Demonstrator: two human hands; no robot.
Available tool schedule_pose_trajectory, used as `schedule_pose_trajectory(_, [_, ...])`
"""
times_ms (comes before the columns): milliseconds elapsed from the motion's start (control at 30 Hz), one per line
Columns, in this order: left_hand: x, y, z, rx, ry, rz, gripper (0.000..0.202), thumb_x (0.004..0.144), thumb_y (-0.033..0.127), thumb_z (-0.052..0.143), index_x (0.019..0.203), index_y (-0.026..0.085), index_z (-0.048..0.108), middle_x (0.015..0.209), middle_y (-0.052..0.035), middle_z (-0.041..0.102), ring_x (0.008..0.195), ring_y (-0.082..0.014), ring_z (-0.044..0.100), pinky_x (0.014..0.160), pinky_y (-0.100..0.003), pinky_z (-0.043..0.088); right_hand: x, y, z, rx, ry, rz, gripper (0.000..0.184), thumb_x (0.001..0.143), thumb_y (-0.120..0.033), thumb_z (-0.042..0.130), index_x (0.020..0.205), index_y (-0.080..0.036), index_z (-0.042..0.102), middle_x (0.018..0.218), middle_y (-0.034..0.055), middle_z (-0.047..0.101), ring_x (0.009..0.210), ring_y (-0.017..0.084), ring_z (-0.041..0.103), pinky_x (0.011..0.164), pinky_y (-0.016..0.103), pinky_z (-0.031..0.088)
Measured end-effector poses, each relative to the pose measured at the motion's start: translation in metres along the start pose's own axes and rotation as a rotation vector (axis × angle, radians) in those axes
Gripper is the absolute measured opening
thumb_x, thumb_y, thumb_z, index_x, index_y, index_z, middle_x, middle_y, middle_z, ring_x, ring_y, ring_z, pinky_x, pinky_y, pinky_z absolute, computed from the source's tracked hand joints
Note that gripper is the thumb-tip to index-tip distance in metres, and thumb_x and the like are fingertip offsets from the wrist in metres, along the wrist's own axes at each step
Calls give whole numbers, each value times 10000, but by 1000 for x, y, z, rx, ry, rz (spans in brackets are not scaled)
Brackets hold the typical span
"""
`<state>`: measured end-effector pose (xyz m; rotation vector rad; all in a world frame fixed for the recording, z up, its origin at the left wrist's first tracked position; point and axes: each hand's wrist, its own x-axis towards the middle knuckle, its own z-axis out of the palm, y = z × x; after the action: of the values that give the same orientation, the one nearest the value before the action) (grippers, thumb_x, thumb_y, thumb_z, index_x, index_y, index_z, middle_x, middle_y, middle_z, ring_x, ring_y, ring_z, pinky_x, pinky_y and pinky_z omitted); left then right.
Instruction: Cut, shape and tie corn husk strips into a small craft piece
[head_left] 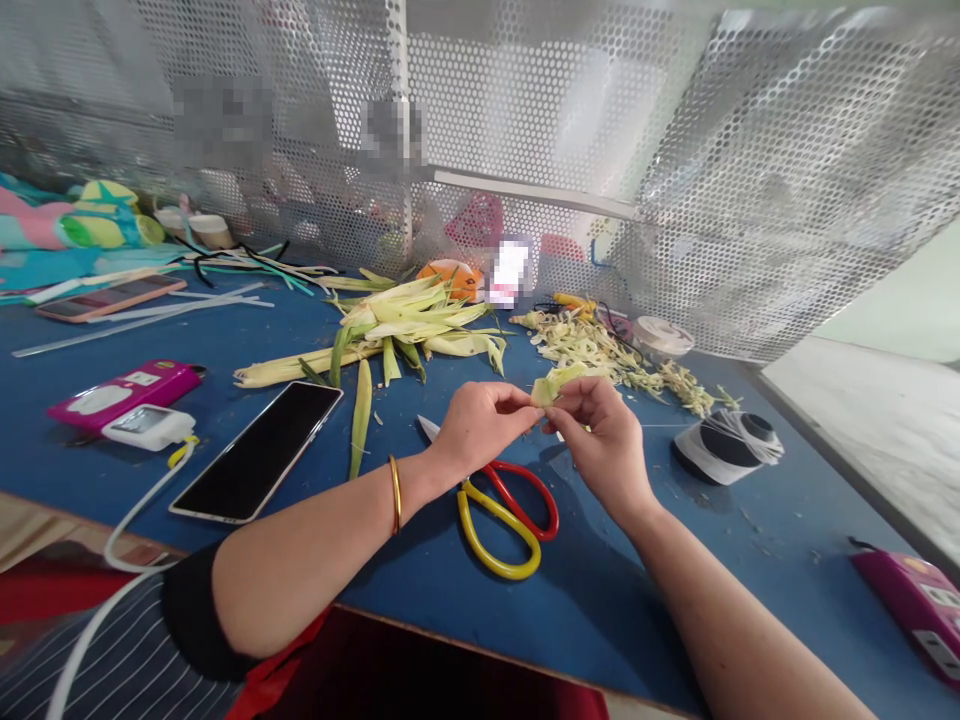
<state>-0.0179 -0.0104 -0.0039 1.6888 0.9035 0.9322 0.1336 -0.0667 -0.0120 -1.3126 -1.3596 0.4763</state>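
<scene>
Between my two hands is a small pale green piece of corn husk [553, 386]. My left hand [484, 428] pinches it at its lower end with thumb and fingers. My right hand [601, 440] grips the same piece from the other side, its fingertips nearly meeting the left ones. A thin white thread runs from near my right hand to a spool of thread [726, 446] on the right. Below my hands lie scissors [499, 525] with one red and one yellow handle, their blades partly hidden by my left hand. Beyond is a heap of long husk leaves [420, 322].
Small husk pieces [592, 345] are piled near a roll of white tape [663, 336]. On the left lie a black-screened phone [259, 455], a magenta power strip [124, 390] with a white charger, and another phone [112, 298]. A perforated metal screen [517, 110] closes the back.
</scene>
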Motion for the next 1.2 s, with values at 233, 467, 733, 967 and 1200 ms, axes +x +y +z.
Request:
schedule_pose_trajectory(233, [2,8,1,-428,-34,-328,69,746,122,677,678,136,684,607,-18,670,516,-94,586,585,-232,501,-1,1,0,-49,-3,-75,118,852,-235,634,933,-236,549,748,-30,652,647,147,653,639,275,514])
schedule_pose_trajectory(467, [3,6,-3,-626,-101,-457,30,723,118,693,696,109,685,631,-35,672,523,-92,586,569,-223,497,-2,0,-1,-266,-41,-332,99,910,-175,562,866,-231,632,825,1,663,766,149,622,708,263,482])
schedule_pose_trajectory(733, [1,10,1,-441,-42,-336,127,773,150,662,648,138,680,600,-19,676,525,-97,600,576,-218,503,-1,-1,0,-136,-27,-135,81,854,-195,618,778,-215,637,733,-12,682,681,147,622,665,263,476])
schedule_pose_trajectory(967, [-2,2,4,-175,-35,-65,73,750,210,672,727,177,733,674,-15,714,658,-153,670,662,-247,535,1,0,1,-30,30,-7,87,809,-257,665,755,-198,632,682,-4,673,643,161,625,625,282,476])
schedule_pose_trajectory(1200, [0,4,2,-383,-52,-282,158,753,204,633,605,150,655,589,-18,665,508,-94,587,541,-205,484,0,-1,2,-63,-8,-89,52,824,-245,647,790,-206,656,725,-8,683,671,150,619,655,268,478])
